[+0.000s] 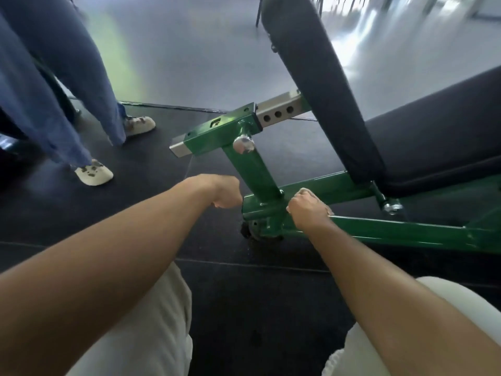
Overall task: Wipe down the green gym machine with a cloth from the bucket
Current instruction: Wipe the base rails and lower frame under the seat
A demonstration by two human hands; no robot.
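Observation:
The green gym machine point(393, 229) stands on the dark floor, with a sloping green post point(254, 169) that joins its low base bar. My right hand point(309, 207) is closed over the base bar just right of that joint. A pale edge of cloth point(305, 190) peeks out from under its fingers. My left hand point(227, 192) is curled into a fist right beside the left end of the base bar, and nothing shows in it. No bucket is in view.
A chrome knob point(243, 144) sticks out from the top of the post. Black pads point(320, 85) rise above and to the right. A person in blue trousers point(67, 77) and pale shoes point(93, 173) stands at the left. My knees in light trousers fill the bottom.

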